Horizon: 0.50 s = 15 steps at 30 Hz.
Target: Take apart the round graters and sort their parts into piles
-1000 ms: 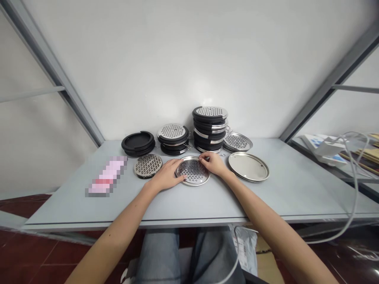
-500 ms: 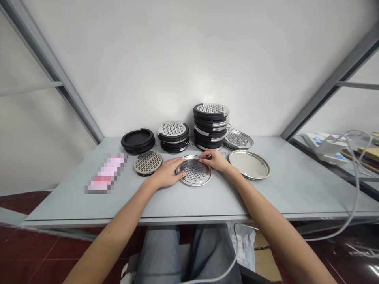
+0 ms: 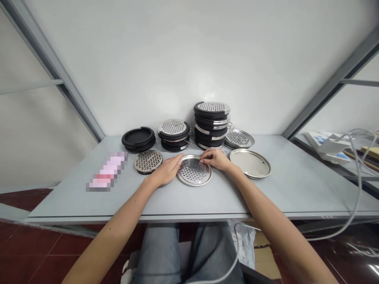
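A round perforated steel tray [image 3: 194, 172] lies flat on the grey table [image 3: 189, 197] in front of me. My left hand [image 3: 166, 170] rests against its left rim, fingers curled onto the edge. My right hand [image 3: 215, 159] sits on the tray's far right rim, fingertips pinched together over the edge; I cannot make out anything small in them. A smaller dark perforated disc [image 3: 148, 161] lies just left of my left hand. A plain steel dish [image 3: 250, 163] lies to the right of my right hand.
Behind the tray stand a tall stack of black-rimmed grater lids [image 3: 211, 125], a lower stack [image 3: 173, 135], a black ring pile [image 3: 138, 139] and a perforated tray [image 3: 239, 139]. A pink blurred packet [image 3: 107, 176] lies at the left. White cables [image 3: 352, 185] hang at the right.
My left hand slid from the tray's near-left edge up to its far-left rim. My right hand stayed on the far rim. The tray barely moved.
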### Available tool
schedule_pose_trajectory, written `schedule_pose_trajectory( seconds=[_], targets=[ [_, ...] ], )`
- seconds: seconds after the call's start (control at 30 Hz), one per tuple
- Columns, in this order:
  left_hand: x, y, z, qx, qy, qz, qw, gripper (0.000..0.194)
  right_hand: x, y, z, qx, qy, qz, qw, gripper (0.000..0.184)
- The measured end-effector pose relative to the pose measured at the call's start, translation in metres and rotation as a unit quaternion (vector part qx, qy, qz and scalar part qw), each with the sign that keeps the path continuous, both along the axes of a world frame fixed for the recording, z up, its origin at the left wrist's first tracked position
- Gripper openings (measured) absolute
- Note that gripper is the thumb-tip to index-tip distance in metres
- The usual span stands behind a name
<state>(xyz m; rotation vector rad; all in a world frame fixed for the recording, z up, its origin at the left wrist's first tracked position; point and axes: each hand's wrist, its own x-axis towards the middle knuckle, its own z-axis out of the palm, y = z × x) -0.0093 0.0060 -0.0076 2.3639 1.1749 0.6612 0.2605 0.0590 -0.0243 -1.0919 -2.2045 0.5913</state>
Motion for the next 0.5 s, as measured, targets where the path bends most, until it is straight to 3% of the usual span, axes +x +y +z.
schedule_pose_trajectory(
  seconds=[0.2, 0.4, 0.5],
  targets=[
    [0.0007, -0.0002, 0.0003, 0.008, 0.001, 0.000, 1.000, 0.048, -0.0023, -0.0036, 0.0016, 0.012, -0.008, -0.009, 1.000, 0.014],
    [0.0013, -0.0006, 0.0011, 0.018, 0.003, -0.003, 1.000, 0.047, -0.0022, -0.0037, -0.0015, 0.005, -0.013, -0.064, 0.998, 0.016],
    [0.0013, -0.0014, 0.0025, 0.022, 0.001, -0.011, 1.000, 0.046, -0.0010, -0.0031, -0.0017, -0.001, -0.007, -0.049, 0.999, 0.018]
  ],
)
